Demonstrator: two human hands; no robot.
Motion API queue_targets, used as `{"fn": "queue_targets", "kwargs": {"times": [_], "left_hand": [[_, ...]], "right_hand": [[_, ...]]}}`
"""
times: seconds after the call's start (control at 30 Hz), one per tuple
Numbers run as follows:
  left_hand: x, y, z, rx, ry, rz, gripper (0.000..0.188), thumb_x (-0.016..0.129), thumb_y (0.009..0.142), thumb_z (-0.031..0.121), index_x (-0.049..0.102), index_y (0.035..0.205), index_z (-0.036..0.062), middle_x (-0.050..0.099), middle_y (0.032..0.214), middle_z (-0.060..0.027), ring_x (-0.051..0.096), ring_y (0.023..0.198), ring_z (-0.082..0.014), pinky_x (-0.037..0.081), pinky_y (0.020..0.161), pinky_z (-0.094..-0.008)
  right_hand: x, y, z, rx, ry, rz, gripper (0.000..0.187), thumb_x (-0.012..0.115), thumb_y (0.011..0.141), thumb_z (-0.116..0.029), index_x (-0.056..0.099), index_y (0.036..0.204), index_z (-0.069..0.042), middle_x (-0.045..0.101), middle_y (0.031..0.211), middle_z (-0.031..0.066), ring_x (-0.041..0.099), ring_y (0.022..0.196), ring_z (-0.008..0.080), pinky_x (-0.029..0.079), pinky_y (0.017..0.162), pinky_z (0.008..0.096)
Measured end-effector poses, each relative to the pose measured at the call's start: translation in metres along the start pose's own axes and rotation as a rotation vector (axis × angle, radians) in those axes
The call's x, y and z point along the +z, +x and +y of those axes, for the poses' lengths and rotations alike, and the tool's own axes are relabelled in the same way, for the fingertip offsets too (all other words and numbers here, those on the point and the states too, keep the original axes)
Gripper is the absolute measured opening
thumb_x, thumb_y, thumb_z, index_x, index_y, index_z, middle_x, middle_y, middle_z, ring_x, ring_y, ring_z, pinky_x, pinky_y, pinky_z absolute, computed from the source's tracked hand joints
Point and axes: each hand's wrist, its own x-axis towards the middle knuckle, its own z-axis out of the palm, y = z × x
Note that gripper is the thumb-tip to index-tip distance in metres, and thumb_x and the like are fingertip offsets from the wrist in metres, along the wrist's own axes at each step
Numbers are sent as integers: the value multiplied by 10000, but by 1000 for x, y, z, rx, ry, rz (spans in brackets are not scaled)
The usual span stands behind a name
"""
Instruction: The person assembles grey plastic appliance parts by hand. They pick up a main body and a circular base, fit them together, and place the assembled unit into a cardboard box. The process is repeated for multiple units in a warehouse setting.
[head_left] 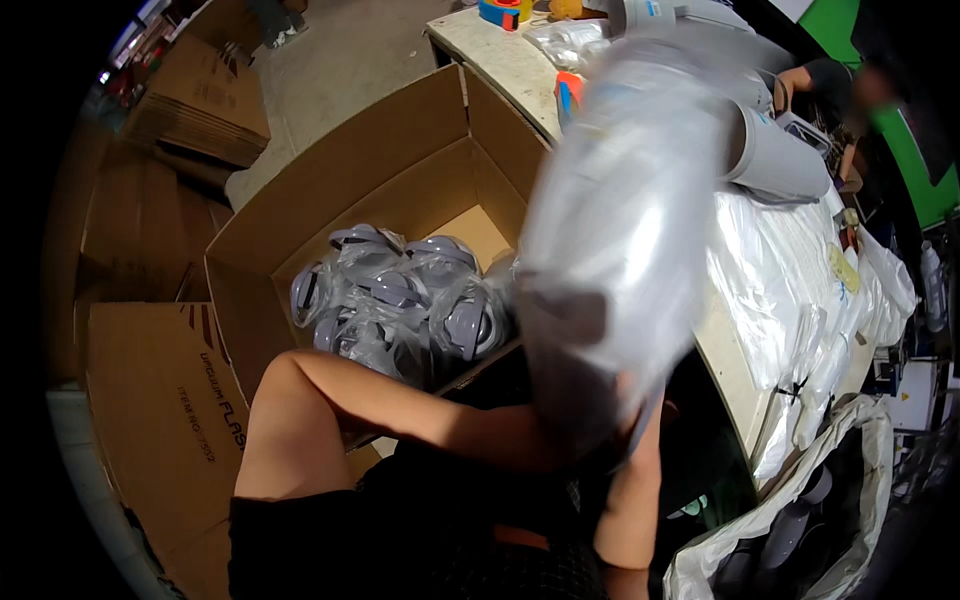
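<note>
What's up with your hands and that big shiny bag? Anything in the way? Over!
Left hand hidden, right hand partly behind plastic bag. Bag up close, blurred. It blocks part of open cardboard box from view.

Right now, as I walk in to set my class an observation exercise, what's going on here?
A person's right hand is at the lower end of a large plastic bag, blurred and held up; its contents are unclear. The left forearm reaches there too, but the left hand can't be made out. To the left, an open carton contains several bagged items with grey tops. A grey cylinder lies on the table, with a co-worker beyond.
</note>
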Motion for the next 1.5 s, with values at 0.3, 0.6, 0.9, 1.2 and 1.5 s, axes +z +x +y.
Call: {"fn": "queue_targets", "kwargs": {"times": [0.3,0.6,0.9,1.2,1.5], "left_hand": [[-223,-65,-11,-613,-554,527,162,715,877,88,645,1011,31,711,1035,-146,684,953,-258,535,863,-398],[-243,-175,-246,-928,-976,1481,341,687,967,215,602,1234,21,684,1154,-141,624,1196,-274,511,1034,-419],[0,-330,-424,-1394,-1085,1387,392,660,935,375,715,1154,54,731,1154,-147,699,1066,-281,579,861,-422],[-141,65,-348,-605,111,905,374,616,1015,196,621,1205,-127,658,1266,-216,634,1122,-264,455,1041,-372],[-126,339,-413,-604,-945,697,336,601,981,258,604,1243,47,656,1054,-97,604,918,-205,475,935,-376]], "right_hand": [[-11,0,2,176,584,-236,673,632,998,-284,333,1524,11,574,1336,279,713,1001,328,647,744,378],[-78,-98,97,503,586,463,325,596,1015,-243,595,1268,-39,712,1085,135,715,892,196,622,694,320],[-120,-135,87,334,701,683,257,645,1000,-217,606,1189,-48,681,984,83,667,847,152,553,676,277],[-308,-250,61,-72,-395,1623,385,701,857,-35,561,1215,-17,619,1052,77,632,870,166,557,683,294],[-522,-250,37,155,-1461,1537,682,816,672,-67,540,1294,-39,557,1259,191,517,1220,386,428,1056,457]]}}
